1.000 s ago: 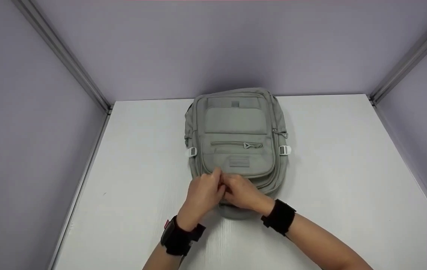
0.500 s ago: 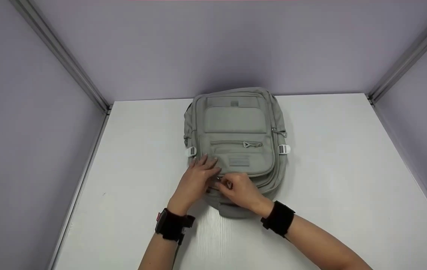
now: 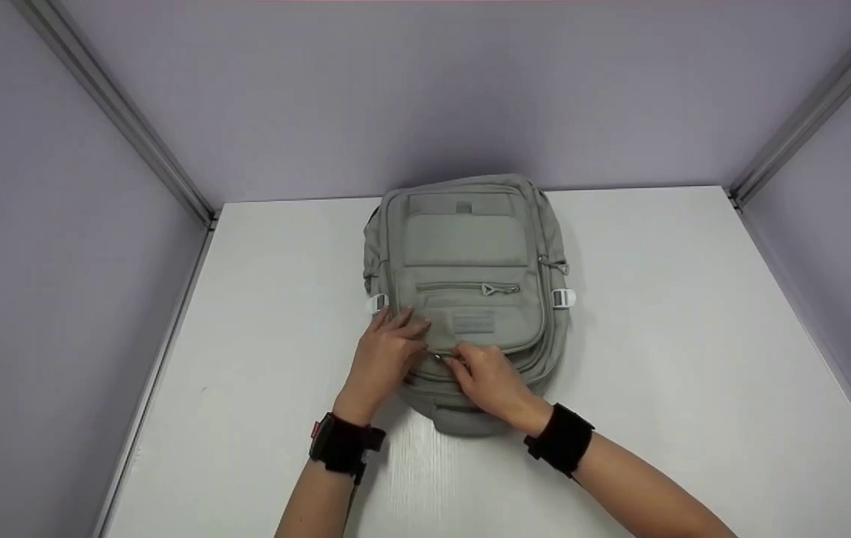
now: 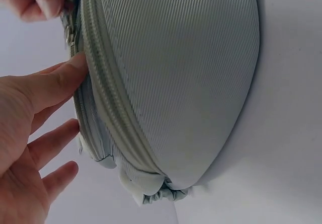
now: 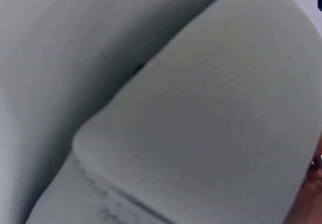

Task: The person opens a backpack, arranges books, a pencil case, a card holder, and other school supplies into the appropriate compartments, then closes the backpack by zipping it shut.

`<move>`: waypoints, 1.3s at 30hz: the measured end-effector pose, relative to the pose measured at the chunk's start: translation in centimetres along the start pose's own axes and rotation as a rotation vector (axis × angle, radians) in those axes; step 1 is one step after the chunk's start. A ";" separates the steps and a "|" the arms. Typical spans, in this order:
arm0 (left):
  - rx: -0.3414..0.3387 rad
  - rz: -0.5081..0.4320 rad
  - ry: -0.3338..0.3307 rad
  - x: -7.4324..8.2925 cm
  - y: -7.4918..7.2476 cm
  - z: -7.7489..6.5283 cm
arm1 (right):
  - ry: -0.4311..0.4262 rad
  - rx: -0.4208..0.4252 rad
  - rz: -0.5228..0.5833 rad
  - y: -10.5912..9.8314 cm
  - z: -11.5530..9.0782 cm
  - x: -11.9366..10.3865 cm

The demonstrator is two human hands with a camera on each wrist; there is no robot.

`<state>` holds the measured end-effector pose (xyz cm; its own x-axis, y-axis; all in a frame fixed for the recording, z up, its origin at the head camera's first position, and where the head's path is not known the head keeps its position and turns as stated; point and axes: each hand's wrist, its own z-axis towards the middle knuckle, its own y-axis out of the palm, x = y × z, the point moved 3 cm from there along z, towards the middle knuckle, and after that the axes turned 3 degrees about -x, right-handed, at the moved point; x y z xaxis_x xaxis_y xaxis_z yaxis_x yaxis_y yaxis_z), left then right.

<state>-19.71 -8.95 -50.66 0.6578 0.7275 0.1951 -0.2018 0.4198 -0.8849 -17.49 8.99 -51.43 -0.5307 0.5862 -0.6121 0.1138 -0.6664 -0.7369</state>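
In the head view a grey-green backpack (image 3: 466, 243) lies front side up. Low on its front pocket, my right hand (image 3: 494, 381) pinches a zipper pull (image 3: 438, 357). My left hand (image 3: 378, 359) rests on the pocket's lower left corner, its fingers extended. In the left wrist view, my left thumb (image 4: 63, 80) presses on the pocket edge just below the zipper slider (image 4: 70, 35). Right-hand fingertips (image 4: 48, 2) show above it. The right wrist view is filled mostly by the bag's blurred bottom end (image 5: 201, 108), with part of my hand (image 5: 308, 199) at the right edge.
The bag lies on a white table (image 3: 276, 299) against a pale back wall (image 3: 462, 90). Side walls with metal corner posts (image 3: 134, 112) stand left and right. White strap buckles (image 3: 563, 298) sit on the bag's sides. Another zipper pull (image 3: 500, 289) lies on the front pocket.
My left hand has moved from beside the right hand leftward, its fingers spreading onto the pocket corner. The right hand has shifted slightly to the right. The bag has hardly moved.
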 end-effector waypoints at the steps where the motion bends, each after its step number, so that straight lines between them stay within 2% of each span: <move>1: 0.012 0.002 0.005 0.0 0.0 0.0 | -0.003 0.004 -0.003 -0.1 -0.1 0.1; 7: 0.050 -0.003 0.016 -0.2 0.2 -0.1 | -0.010 -0.003 -0.010 -1.4 -1.0 1.0; 10: 0.045 -0.011 0.009 -0.2 0.3 -0.2 | -0.016 0.006 -0.033 -2.3 -1.7 1.6; 17: 0.044 -0.040 -0.012 -0.1 0.2 -0.3 | 0.031 0.014 -0.034 -4.7 -3.3 3.3; 26: 0.044 -0.041 -0.006 -0.2 0.2 -0.4 | 0.024 0.015 -0.090 -7.9 -4.9 6.1; 33: 0.050 -0.086 -0.007 -0.2 0.1 -0.4 | -0.060 0.047 -0.224 -9.7 -4.8 7.7; 39: 0.026 -0.131 -0.010 -0.3 0.0 -0.3 | -0.048 0.073 -0.298 -10.7 -4.1 9.1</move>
<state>-19.64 -9.36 -50.83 0.6724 0.6711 0.3123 -0.1335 0.5250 -0.8406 -20.13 23.33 -50.31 -0.5707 0.7395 -0.3569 -0.1120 -0.5008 -0.8583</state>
